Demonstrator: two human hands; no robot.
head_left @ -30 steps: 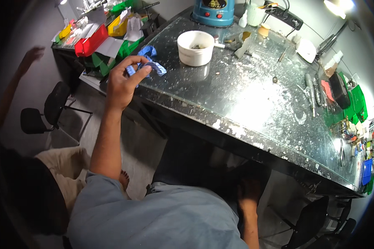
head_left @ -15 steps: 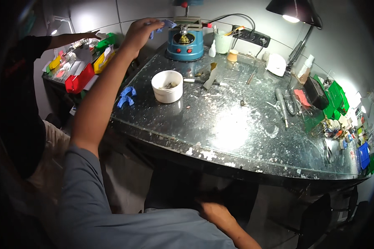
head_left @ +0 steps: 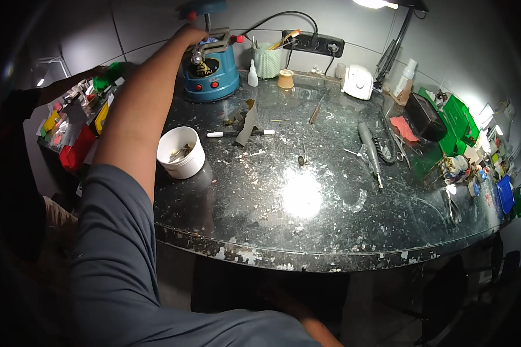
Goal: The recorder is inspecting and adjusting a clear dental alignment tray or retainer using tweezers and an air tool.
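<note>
My left arm reaches to the far left of the bench. My left hand (head_left: 192, 36) is at the top of a blue tabletop vacuum forming machine (head_left: 226, 81), by its metal clamp frame. A bit of a blue dental model (head_left: 210, 40) shows beside the fingertips, which are mostly hidden. My right hand (head_left: 283, 299) is low in front of me in deep shadow, its fingers too dark to make out. Nearest my left forearm stands a white tub (head_left: 188, 168) with small scraps inside.
On the bench lie a marker (head_left: 214, 134), a bent grey sheet piece (head_left: 248, 130), a grey rotary handpiece (head_left: 367, 144) and pliers (head_left: 452, 208). A textured cup of tools (head_left: 267, 62) and a small white bottle (head_left: 252, 75) stand behind. A person's arm (head_left: 69, 87) is at the left.
My left hand has moved with the blue dental model from beside the machine onto its clamp area. The view has shifted, and my forearm now covers where another blue piece lay.
</note>
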